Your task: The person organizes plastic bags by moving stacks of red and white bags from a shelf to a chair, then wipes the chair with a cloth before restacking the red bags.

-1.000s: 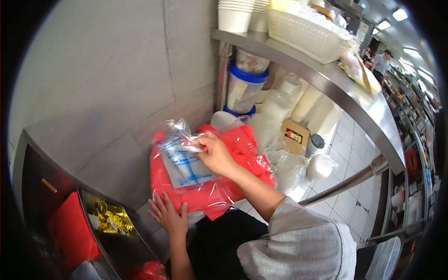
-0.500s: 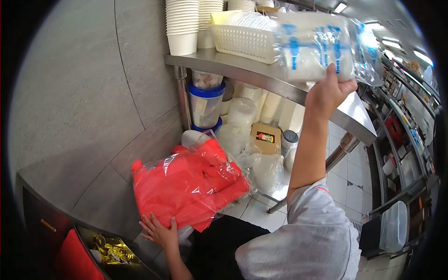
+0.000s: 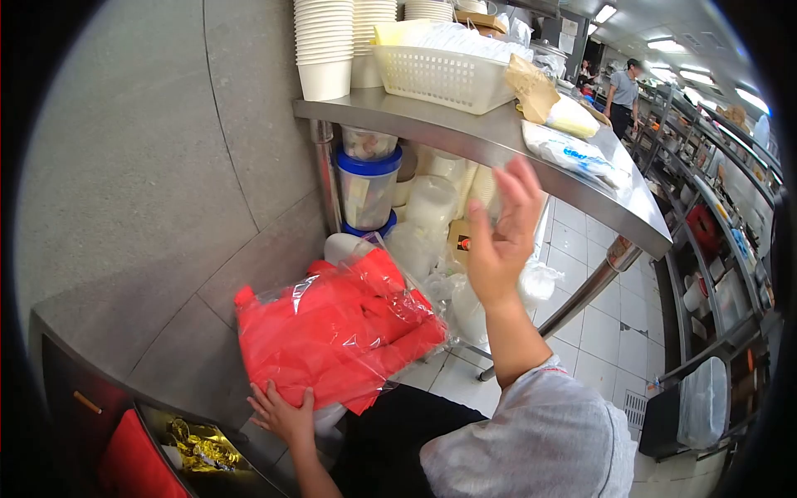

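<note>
Bundle (image 3: 332, 328), red, bagged: prob. soft, slick; grip thru folds. L hand (image 3: 288, 412) splayed on edge; R hand (image 3: 505, 236) loose-fingered, empty.

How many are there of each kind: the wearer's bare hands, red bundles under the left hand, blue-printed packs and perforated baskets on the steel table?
Bare hands, left hand and right hand: 2
Red bundle: 1
Blue-printed pack: 1
Perforated basket: 1
Total: 5
</note>
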`<action>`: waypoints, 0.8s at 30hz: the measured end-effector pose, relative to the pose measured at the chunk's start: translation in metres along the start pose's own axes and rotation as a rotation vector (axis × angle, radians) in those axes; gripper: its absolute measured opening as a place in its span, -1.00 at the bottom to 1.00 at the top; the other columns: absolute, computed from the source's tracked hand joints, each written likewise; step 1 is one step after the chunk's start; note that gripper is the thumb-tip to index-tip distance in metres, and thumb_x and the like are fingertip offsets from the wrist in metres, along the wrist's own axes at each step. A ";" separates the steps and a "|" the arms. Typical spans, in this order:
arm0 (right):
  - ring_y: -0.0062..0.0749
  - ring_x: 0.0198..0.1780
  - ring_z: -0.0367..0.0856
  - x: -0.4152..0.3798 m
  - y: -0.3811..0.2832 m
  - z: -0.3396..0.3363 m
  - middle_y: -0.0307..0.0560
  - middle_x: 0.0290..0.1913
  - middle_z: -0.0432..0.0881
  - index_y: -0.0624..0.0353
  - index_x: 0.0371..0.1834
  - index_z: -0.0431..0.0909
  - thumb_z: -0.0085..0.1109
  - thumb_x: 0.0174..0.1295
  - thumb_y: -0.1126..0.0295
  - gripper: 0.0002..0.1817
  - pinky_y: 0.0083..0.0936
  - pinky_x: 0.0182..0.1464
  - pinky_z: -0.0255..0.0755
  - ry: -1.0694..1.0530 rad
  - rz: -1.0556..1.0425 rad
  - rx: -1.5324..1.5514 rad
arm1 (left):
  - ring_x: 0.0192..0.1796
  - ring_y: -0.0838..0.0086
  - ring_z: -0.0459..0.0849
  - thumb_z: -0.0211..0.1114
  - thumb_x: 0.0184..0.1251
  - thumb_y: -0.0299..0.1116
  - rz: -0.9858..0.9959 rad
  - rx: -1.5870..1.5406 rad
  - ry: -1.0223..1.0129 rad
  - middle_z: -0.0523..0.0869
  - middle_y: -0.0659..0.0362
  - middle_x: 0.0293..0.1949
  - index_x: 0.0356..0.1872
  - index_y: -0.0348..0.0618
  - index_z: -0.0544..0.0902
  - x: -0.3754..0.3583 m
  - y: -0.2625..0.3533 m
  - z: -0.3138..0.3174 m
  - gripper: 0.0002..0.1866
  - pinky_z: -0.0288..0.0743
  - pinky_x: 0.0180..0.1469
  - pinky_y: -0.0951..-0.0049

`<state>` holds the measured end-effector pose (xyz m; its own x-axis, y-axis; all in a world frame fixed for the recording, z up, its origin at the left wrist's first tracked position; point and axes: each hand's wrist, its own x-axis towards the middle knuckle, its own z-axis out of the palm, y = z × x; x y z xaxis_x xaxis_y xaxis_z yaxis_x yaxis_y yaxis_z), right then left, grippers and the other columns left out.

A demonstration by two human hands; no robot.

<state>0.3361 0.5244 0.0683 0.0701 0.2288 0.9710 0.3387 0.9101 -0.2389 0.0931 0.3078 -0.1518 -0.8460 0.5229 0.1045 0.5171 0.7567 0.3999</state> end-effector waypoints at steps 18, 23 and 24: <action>-0.57 -0.31 0.45 0.023 0.019 -0.022 -0.06 -0.16 0.51 0.26 0.42 -0.14 0.10 0.19 0.56 -0.21 -0.63 -0.26 0.44 0.120 0.365 0.300 | 0.46 0.08 0.00 0.44 -0.17 0.06 -0.012 -0.018 0.001 0.08 0.08 0.43 0.23 -0.08 0.34 -0.001 0.004 -0.002 -0.13 -0.23 0.38 -0.21; -0.43 -0.34 0.51 -0.057 0.013 0.024 -0.08 -0.25 0.52 0.24 -0.05 0.39 0.05 0.14 0.66 -0.71 -0.53 -0.28 0.44 -0.333 0.231 0.284 | 0.46 0.09 -0.01 0.44 -0.16 0.06 -0.017 -0.017 -0.016 0.08 0.08 0.43 0.24 -0.08 0.34 0.000 0.002 -0.001 -0.12 -0.23 0.38 -0.21; -0.35 -0.35 0.55 -0.061 0.011 0.028 -0.07 -0.27 0.52 0.23 -0.17 0.43 0.02 0.11 0.71 -0.77 -0.48 -0.29 0.45 -0.528 0.281 0.254 | 0.47 0.10 -0.02 0.43 -0.14 0.07 -0.016 -0.014 -0.027 0.06 0.08 0.43 0.25 -0.07 0.32 0.000 0.002 -0.001 -0.12 -0.24 0.38 -0.22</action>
<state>0.3093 0.5306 0.0057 -0.3687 0.5505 0.7490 0.1378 0.8292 -0.5417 0.0937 0.3088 -0.1502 -0.8500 0.5216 0.0735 0.5018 0.7595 0.4140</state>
